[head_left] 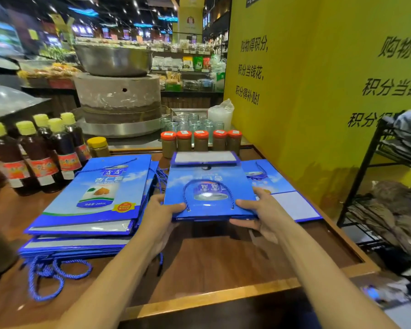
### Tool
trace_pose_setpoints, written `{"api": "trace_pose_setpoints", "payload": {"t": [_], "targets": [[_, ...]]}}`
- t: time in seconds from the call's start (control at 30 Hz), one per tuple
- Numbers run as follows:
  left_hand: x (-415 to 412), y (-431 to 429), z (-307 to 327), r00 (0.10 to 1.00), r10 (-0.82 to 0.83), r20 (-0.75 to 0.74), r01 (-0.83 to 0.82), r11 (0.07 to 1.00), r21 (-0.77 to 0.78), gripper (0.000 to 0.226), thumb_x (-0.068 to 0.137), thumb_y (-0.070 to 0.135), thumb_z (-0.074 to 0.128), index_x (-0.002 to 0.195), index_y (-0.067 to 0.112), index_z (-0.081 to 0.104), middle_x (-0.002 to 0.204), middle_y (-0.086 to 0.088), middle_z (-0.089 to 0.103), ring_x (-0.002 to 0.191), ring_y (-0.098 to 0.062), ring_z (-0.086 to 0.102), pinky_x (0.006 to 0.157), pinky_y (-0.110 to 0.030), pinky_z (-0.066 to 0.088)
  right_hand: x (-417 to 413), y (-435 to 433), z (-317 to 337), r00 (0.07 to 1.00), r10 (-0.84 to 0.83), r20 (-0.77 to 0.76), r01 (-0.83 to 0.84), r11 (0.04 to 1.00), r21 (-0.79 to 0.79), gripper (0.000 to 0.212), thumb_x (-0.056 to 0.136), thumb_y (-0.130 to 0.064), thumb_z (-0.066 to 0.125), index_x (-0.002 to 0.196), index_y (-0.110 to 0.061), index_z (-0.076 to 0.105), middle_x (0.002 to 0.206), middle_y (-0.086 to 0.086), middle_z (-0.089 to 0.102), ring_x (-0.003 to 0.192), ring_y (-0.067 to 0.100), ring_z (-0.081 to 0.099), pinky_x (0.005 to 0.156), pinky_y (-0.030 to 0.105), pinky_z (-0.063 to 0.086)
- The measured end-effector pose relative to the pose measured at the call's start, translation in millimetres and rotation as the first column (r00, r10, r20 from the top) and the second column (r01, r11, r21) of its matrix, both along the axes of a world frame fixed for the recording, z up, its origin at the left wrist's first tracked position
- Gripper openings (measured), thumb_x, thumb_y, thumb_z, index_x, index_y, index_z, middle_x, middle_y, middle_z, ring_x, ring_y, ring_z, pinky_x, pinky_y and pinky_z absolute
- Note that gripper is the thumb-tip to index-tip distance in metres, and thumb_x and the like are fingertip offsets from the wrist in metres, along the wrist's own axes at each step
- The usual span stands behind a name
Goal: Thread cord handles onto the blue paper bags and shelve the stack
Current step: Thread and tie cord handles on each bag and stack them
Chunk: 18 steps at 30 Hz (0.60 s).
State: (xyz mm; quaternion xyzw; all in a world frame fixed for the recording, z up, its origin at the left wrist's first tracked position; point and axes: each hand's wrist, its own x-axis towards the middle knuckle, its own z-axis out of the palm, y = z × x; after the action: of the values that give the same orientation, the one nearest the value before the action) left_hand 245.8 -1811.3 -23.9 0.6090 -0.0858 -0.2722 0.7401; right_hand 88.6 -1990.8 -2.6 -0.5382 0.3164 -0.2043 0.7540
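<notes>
Wooden table (211, 257); left hand (161, 214), right hand (259, 212) pinch blue bag (209, 184) near edge, 12 o'clock, probably to carry onto stack (90, 198), 9 o'clock

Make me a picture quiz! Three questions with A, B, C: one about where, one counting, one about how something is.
1. Where is the tall stack of blue bags? A. left of the held bag B. on a chair C. on a shelf
2. How many orange-lidded jars stand in the row behind the held bag? A. three B. five C. eight
3. How is the held bag? A. crumpled B. standing open C. flat, gripped by both hands
Answers: 1 A, it lies on the table by the left hand; 2 B, five orange lids sit side by side; 3 C, the left hand and right hand grip its near edge.
</notes>
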Motion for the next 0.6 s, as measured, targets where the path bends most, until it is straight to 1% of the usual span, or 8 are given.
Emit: {"api": "trace_pose_setpoints", "payload": {"t": [0.1, 0.17, 0.23, 0.37, 0.43, 0.5, 0.53, 0.6], "targets": [[-9.6, 9.6, -26.0, 0.999, -0.035, -0.033, 0.039, 0.99, 0.134, 0.02, 0.089, -0.007, 0.072, 0.104, 0.001, 0.062, 0.106, -0.018, 0.076, 0.086, -0.028, 0.075, 0.07, -0.04, 0.06, -6.6, 8.7, -27.5, 0.993, -0.013, -0.116, 0.01, 1.0, -0.029, 0.042, 0.092, 0.002, 0.073, 0.129, -0.013, 0.059, 0.116, 0.011, 0.074, 0.09, 0.027, 0.078, 0.064, 0.043, 0.065], [-11.8, 16.1, -40.1, 0.995, -0.068, 0.072, 0.042, 0.947, 0.318, 0.023, 0.087, 0.002, 0.079, 0.098, 0.006, 0.06, 0.106, -0.012, 0.076, 0.088, -0.024, 0.073, 0.073, -0.037, 0.059, -11.5, 12.0, -40.3, 0.976, -0.035, -0.216, 0.005, 0.99, -0.14, 0.043, 0.091, -0.004, 0.076, 0.129, -0.012, 0.059, 0.113, 0.007, 0.071, 0.086, 0.022, 0.076, 0.057, 0.031, 0.062], [-12.1, 21.6, -46.9, 0.967, -0.158, 0.199, 0.043, 0.872, 0.487, 0.042, 0.084, 0.013, 0.085, 0.108, 0.013, 0.05, 0.113, -0.004, 0.071, 0.096, -0.02, 0.071, 0.079, -0.034, 0.057, -16.6, 12.7, -47.7, 0.949, -0.056, -0.311, -0.036, 0.959, -0.282, 0.046, 0.09, -0.013, 0.08, 0.129, -0.013, 0.056, 0.11, 0.0, 0.068, 0.084, 0.018, 0.073, 0.054, 0.026, 0.059], [-20.0, 31.5, -44.3, 0.855, -0.309, 0.416, -0.028, 0.774, 0.633, 0.069, 0.084, 0.029, 0.084, 0.141, 0.021, 0.045, 0.136, -0.003, 0.057, 0.118, -0.021, 0.063, 0.102, -0.039, 0.052, -28.1, 18.3, -48.9, 0.878, -0.068, -0.473, -0.201, 0.846, -0.494, 0.058, 0.089, -0.034, 0.081, 0.137, -0.019, 0.051, 0.121, -0.003, 0.064, 0.09, 0.02, 0.071, 0.059, 0.029, 0.06], [-28.6, 35.9, -42.2, 0.705, -0.461, 0.539, -0.157, 0.639, 0.753, 0.064, 0.092, 0.033, 0.072, 0.146, 0.02, 0.042, 0.141, -0.004, 0.05, 0.126, -0.024, 0.056, 0.103, -0.036, 0.046, -33.2, 20.9, -44.3, 0.741, -0.171, -0.649, -0.405, 0.658, -0.635, 0.064, 0.09, -0.051, 0.074, 0.141, -0.022, 0.049, 0.132, 0.0, 0.061, 0.106, 0.021, 0.068, 0.072, 0.033, 0.057], [-37.5, 39.2, -36.5, 0.557, -0.584, 0.59, -0.332, 0.495, 0.803, 0.048, 0.097, 0.032, 0.058, 0.141, 0.019, 0.043, 0.136, -0.005, 0.054, 0.122, -0.024, 0.053, 0.098, -0.035, 0.047, -36.8, 24.7, -40.5, 0.555, -0.396, -0.731, -0.621, 0.388, -0.681, 0.059, 0.092, -0.067, 0.06, 0.133, -0.026, 0.052, 0.13, -0.001, 0.061, 0.116, 0.021, 0.061, 0.079, 0.035, 0.05], [-41.5, 38.9, -33.4, 0.505, -0.609, 0.611, -0.398, 0.465, 0.791, 0.043, 0.098, 0.032, 0.053, 0.138, 0.019, 0.043, 0.133, -0.005, 0.054, 0.12, -0.023, 0.051, 0.096, -0.034, 0.048, -36.7, 26.7, -38.6, 0.519, -0.495, -0.697, -0.663, 0.282, -0.694, 0.056, 0.094, -0.071, 0.052, 0.128, -0.026, 0.056, 0.125, 0.0, 0.061, 0.116, 0.021, 0.059, 0.078, 0.035, 0.047], [-42.0, 30.1, -32.1, 0.397, -0.633, 0.665, -0.438, 0.506, 0.743, 0.036, 0.102, 0.035, 0.046, 0.135, 0.02, 0.046, 0.131, -0.002, 0.054, 0.119, -0.022, 0.049, 0.097, -0.034, 0.047, -28.7, 23.8, -40.0, 0.596, -0.586, -0.55, -0.632, 0.08, -0.771, 0.052, 0.099, -0.068, 0.042, 0.119, -0.024, 0.062, 0.115, 0.001, 0.06, 0.109, 0.022, 0.057, 0.077, 0.034, 0.047]]}}
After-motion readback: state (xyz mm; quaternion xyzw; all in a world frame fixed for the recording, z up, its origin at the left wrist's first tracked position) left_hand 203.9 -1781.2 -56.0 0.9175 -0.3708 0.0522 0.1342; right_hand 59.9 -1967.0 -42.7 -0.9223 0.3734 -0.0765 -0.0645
